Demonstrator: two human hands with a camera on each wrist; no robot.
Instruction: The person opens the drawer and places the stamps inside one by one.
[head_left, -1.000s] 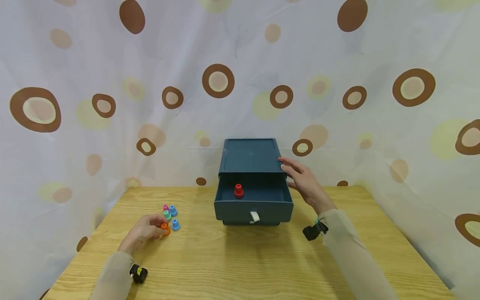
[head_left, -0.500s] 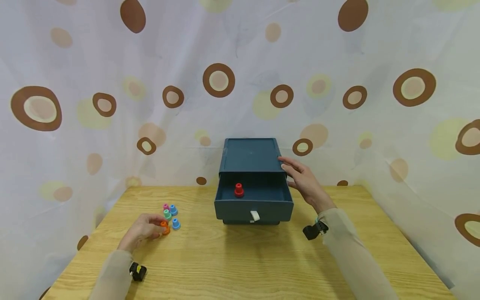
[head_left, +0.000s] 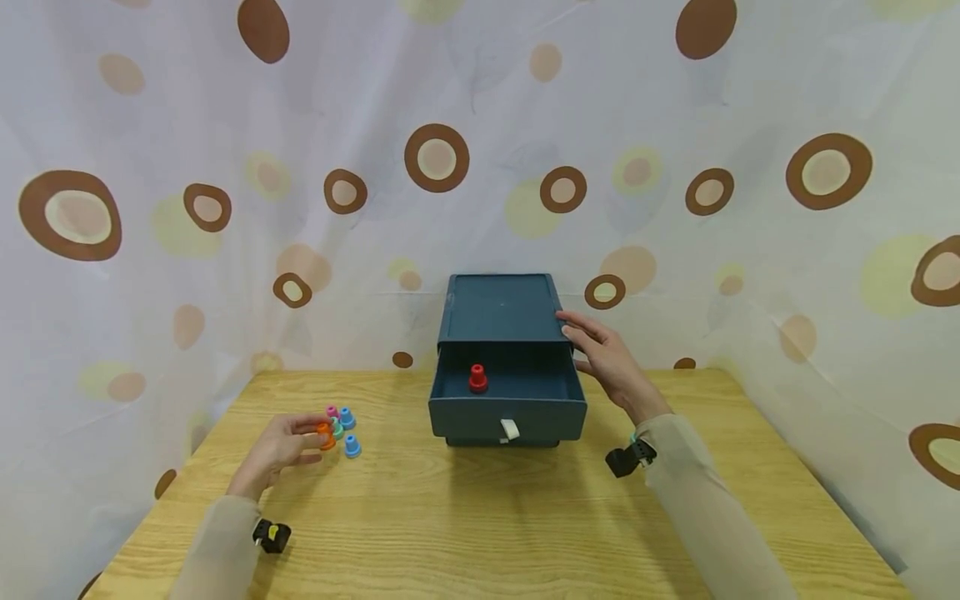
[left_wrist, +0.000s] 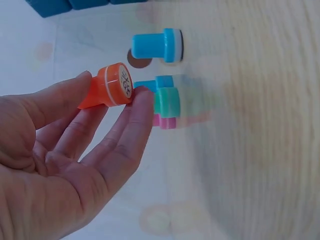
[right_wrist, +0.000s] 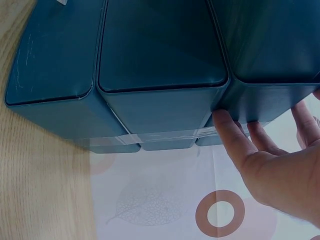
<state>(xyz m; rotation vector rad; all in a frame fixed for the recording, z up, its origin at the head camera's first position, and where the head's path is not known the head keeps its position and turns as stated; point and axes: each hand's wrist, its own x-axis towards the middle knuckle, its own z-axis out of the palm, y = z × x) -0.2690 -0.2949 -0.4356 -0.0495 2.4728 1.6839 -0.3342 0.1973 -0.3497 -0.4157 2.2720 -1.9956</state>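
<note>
Orange stamp, a small flanged knob with a patterned round face, sits pinched between the thumb and fingertips of the left hand, lifted just off the wooden table beside the pink, green and blue stamps. One red stamp already stands in the open drawer of the dark blue box, so the sorting looks barely begun, with five left outside. Right hand rests straight-fingered against the box's right side.
</note>
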